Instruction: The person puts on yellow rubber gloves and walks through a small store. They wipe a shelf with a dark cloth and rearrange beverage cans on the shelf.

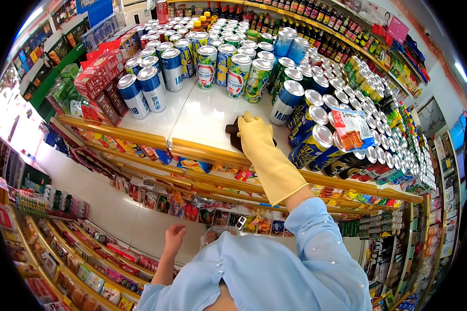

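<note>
In a yellow rubber glove, my right hand [255, 136] presses a dark brown cloth [235, 139] onto the white shelf top [197, 122], close to its gold front edge. The fingers are bent over the cloth, which shows on both sides of the glove. Beyond the hand stand green and white drink cans [238, 78]. A blue and white can [287, 102] stands just to the right of the glove. My left hand [175, 238] is bare and hangs low over the aisle, away from the shelf. Its fingers are curled in, and whatever they may hold is hidden.
Crowded cans [316, 127] fill the shelf's right side, with a red and white packet [352, 127] lying on them. Red boxes [99, 75] stand at the left end. The gold rail [213, 153] edges the shelf; snack shelves lie below. Bottles line the back wall.
</note>
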Tool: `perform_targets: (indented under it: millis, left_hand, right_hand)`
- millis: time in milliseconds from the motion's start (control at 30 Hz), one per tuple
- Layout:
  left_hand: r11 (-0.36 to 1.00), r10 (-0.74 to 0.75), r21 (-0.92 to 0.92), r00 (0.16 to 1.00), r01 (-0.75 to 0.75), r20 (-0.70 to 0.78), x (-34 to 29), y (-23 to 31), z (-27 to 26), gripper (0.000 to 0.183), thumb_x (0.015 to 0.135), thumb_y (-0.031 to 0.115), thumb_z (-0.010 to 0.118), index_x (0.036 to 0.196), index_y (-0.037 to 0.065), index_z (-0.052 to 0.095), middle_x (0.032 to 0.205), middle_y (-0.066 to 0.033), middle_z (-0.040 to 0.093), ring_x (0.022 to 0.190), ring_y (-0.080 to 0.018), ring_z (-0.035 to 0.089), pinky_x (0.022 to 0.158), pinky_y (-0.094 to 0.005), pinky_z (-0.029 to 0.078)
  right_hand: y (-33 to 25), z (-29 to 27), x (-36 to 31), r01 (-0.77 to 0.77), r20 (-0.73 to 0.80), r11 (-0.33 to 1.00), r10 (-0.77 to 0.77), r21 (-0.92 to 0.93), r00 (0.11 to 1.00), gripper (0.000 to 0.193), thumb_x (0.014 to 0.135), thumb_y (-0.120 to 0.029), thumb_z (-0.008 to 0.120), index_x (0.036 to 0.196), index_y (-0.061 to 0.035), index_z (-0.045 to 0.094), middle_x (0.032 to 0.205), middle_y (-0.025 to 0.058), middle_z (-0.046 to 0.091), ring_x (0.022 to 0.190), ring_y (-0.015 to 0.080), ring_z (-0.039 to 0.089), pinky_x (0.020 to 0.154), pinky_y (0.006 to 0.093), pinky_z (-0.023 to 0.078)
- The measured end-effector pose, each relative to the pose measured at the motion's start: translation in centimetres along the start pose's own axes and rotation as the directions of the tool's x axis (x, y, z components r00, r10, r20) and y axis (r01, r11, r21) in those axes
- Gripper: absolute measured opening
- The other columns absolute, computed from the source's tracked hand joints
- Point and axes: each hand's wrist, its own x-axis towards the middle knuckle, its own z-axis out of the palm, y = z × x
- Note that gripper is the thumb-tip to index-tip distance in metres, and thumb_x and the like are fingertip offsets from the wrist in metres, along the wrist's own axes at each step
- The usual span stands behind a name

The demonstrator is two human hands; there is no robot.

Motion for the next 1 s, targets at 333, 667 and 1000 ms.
perform_targets:
  millis: [333,667,1000]
  left_hand:
    - [0.885,0.447,0.115,0.893,-0.451,0.056,0.6,13.8,4.4,0.027,0.088,0.002,0.067,0.115,-0.003,0.064,0.099,-0.0060,0.068,0.089,-0.0128,0.063,0.080,-0.0285,0.052]
    - [0.237,0.806,0.282,0.350,-0.930,0.477,12.7,44.9,28.2,0.072,0.070,0.012,0.073,0.137,0.005,0.047,0.132,-0.0202,0.048,0.125,-0.0387,0.047,0.103,-0.0436,0.045]
    - [0.262,0.642,0.525,0.552,-0.810,0.532,15.8,46.6,33.0,0.053,0.069,0.009,0.074,0.117,0.007,0.053,0.116,-0.0216,0.050,0.106,-0.0419,0.056,0.089,-0.0487,0.051]
  right_hand:
    - [0.5,0.5,2.5,-0.081,0.009,0.996,0.081,-0.021,0.997,0.037,0.091,-0.033,0.055,0.110,-0.0058,0.071,0.117,0.0112,0.068,0.108,0.0308,0.064,0.088,0.0469,0.053]
    - [0.2,-0.2,-0.8,-0.031,0.038,0.999,0.029,0.030,0.999,0.040,0.089,-0.028,0.058,0.123,-0.0081,0.064,0.131,0.0084,0.059,0.120,0.0286,0.056,0.088,0.0456,0.052]
    - [0.2,1.1,-0.7,0.065,-0.074,0.998,-0.063,0.027,0.995,0.043,0.091,-0.032,0.055,0.127,-0.0076,0.059,0.135,0.0076,0.055,0.122,0.0284,0.052,0.086,0.0457,0.052]
